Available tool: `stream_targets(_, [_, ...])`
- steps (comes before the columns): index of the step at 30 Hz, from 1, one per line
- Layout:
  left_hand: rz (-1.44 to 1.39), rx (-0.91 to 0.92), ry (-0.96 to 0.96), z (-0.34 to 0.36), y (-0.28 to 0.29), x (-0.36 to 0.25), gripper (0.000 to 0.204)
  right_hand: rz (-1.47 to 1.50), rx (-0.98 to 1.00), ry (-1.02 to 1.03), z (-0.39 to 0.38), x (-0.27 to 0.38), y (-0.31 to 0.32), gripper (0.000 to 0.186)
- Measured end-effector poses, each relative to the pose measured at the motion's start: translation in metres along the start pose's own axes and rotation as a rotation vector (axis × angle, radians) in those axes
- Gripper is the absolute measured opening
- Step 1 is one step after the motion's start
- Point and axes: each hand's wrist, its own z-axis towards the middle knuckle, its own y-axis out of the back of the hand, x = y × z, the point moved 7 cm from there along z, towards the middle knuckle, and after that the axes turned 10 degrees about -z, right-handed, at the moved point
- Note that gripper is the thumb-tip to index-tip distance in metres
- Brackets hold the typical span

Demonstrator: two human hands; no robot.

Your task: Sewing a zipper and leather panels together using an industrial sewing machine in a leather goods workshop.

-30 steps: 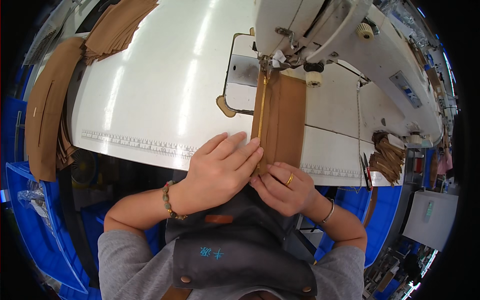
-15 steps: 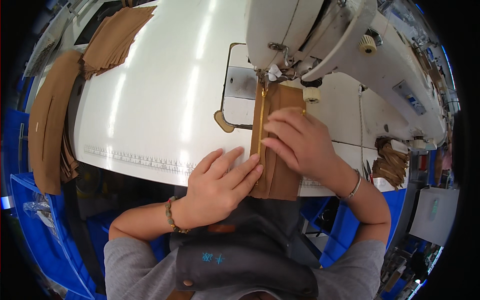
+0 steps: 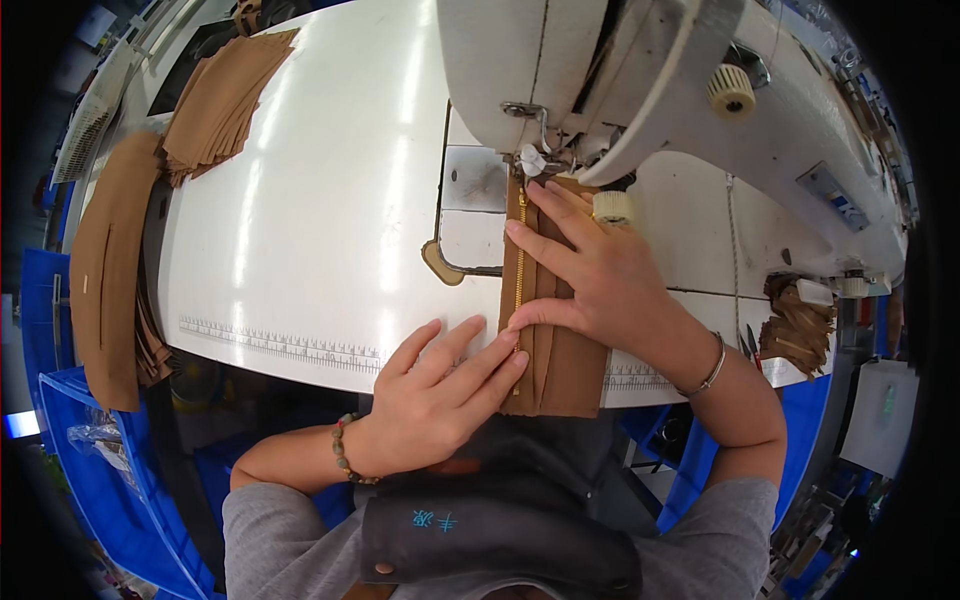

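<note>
A brown fabric panel (image 3: 573, 375) lies on the white sewing table, its far end under the presser foot of the sewing machine (image 3: 535, 165). Along its left side runs a gold-toothed zipper (image 3: 520, 262), with the slider (image 3: 522, 198) near the foot. My right hand (image 3: 605, 270) rests on the panel, fingers spread, fingertips reaching close to the foot and thumb by the zipper. My left hand (image 3: 445, 385) lies with fingers stretched out, its fingertips touching the zipper's near part and the panel's left edge. Neither hand is closed round anything.
A stack of brown pieces (image 3: 225, 105) lies at the far left, with slit brown panels (image 3: 103, 270) draped over the left edge. A ruler strip (image 3: 280, 342) follows the table's near edge. Scissors (image 3: 752, 345) and a brown bundle (image 3: 798, 325) lie right. A blue bin (image 3: 110, 480) stands lower left.
My right hand's raised, curled fingers have come down and spread onto the panel, nearer the presser foot. My left hand stays almost in place. The whole view has shifted slightly.
</note>
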Motion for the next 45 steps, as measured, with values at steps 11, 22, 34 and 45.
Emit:
stream_targets(11, [-0.076,-0.111,-0.129,-0.028,-0.006,-0.003,0.029,-0.029,0.013,0.022,0.004,0.007,0.008,0.091])
stream_targets(22, [0.122,-0.144,0.155,-0.058,0.044,0.058,0.048,0.000,0.046,0.053,0.004,0.011,0.011,0.103])
stream_targets(34, [1.088,-0.054,0.852,-0.208,0.237,0.269,0.044,-0.077,0.034,0.020,0.001,0.008,0.010,0.104])
stream_targets(45, [0.898,-0.241,0.838,-0.130,0.321,0.216,0.026,-0.098,0.014,0.019,0.002,0.010,0.014,0.101])
